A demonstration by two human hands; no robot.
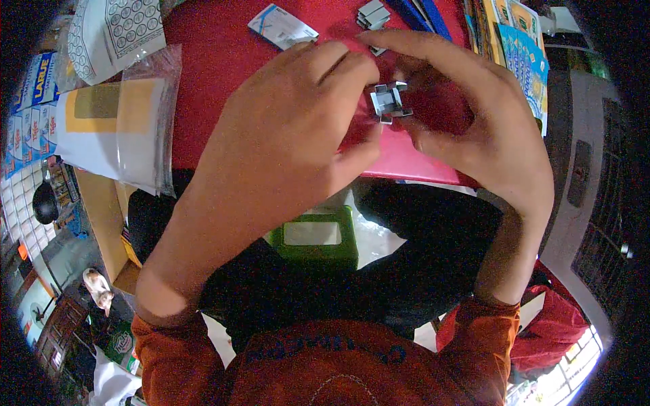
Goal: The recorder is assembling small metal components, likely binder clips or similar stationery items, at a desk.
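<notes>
A small pale grey and white box with its flaps splayed out (388, 101) is held up between my two hands over the red tabletop (203, 88). My left hand (298, 115) is closed at the box's left side, its fingertips and thumb curled toward it; the exact contact is partly hidden. Around the right side of the box curves my right hand (494, 115), its thumb and index finger wide apart. Some of the right fingers are blurred and in shadow behind the box.
Beyond my hands lie a flat white and blue packet (282, 27), several small grey-white pieces (372, 15) and a dark blue object (421, 17). Clear plastic sleeves (145, 128) overhang the left side; booklets (525, 61) are stacked right. Under the table edge stands a green box (318, 254).
</notes>
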